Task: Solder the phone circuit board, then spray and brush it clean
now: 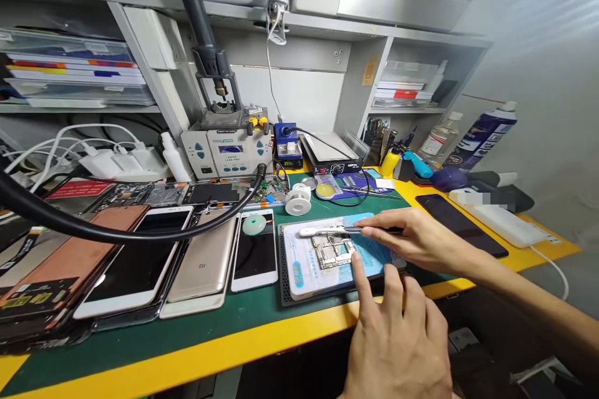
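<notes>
A silvery phone circuit board (333,252) lies on a white and blue pad (304,280), which rests on a dark perforated plate (284,290). My left hand (397,336) reaches in from below, back of the hand up. One outstretched finger touches the board's right edge; the other fingers are bent over the pad's near edge, holding nothing visible. From the right, my right hand (412,237) is closed around the dark handle of a slim brush (322,230) with a white end. The brush lies across the board's far edge; the exact contact cannot be made out.
Several phones, including a white one (255,255) and a gold one (201,255), lie to the left. A black hose (140,234) arches above them. Behind stand a solder spool (298,199), a hot-air station (229,149) and a heating plate (332,153). A dark phone (461,224) lies right.
</notes>
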Action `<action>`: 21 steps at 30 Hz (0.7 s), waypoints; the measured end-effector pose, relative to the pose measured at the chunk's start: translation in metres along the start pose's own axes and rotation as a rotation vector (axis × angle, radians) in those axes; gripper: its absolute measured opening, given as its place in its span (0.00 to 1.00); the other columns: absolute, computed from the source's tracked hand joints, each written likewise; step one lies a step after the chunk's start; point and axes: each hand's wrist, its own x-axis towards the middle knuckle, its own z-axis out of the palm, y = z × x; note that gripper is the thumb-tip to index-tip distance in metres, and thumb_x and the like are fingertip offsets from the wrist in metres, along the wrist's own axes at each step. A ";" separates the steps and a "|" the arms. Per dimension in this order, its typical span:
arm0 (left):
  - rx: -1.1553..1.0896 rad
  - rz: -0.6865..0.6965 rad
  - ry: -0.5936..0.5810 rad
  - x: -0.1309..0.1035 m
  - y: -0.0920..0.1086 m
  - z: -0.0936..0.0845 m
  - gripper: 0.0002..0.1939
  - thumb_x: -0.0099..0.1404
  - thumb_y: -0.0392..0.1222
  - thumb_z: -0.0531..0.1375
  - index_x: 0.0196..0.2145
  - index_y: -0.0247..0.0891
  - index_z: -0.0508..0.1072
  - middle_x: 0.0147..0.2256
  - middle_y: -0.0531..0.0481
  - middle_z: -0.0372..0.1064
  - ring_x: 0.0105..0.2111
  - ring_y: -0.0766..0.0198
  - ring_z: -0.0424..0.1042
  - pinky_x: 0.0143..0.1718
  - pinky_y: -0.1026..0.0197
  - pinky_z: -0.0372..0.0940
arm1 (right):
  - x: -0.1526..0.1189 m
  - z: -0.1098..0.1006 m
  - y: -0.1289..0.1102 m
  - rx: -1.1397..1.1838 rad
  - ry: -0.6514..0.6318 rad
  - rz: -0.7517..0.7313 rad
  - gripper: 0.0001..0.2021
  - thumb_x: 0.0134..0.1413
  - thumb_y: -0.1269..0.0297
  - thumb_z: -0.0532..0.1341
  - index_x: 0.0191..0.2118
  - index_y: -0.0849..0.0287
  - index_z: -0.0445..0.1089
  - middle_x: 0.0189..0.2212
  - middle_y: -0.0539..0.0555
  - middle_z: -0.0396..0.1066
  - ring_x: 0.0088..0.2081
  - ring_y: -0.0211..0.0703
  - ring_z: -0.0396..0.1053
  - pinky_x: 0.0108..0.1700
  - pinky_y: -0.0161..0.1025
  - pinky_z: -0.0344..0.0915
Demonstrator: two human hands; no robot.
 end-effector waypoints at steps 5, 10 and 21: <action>0.013 -0.027 0.011 -0.001 0.002 0.002 0.11 0.72 0.42 0.56 0.40 0.38 0.78 0.46 0.44 0.75 0.53 0.45 0.66 0.61 0.29 0.54 | -0.013 -0.012 0.001 0.046 -0.074 0.052 0.21 0.63 0.45 0.64 0.49 0.55 0.84 0.48 0.56 0.84 0.45 0.56 0.80 0.41 0.39 0.76; 0.024 -0.003 0.013 -0.001 0.003 0.003 0.11 0.72 0.42 0.56 0.41 0.37 0.78 0.46 0.44 0.75 0.53 0.45 0.66 0.60 0.28 0.53 | -0.008 -0.005 0.002 0.025 -0.032 0.034 0.23 0.65 0.45 0.62 0.51 0.58 0.83 0.51 0.57 0.82 0.48 0.58 0.79 0.47 0.43 0.75; 0.007 -0.066 -0.011 -0.003 0.009 0.010 0.12 0.73 0.44 0.55 0.39 0.39 0.78 0.46 0.44 0.75 0.55 0.44 0.65 0.67 0.25 0.40 | -0.017 -0.010 0.006 0.008 -0.013 -0.005 0.22 0.65 0.45 0.62 0.49 0.56 0.84 0.46 0.58 0.84 0.44 0.55 0.81 0.40 0.39 0.77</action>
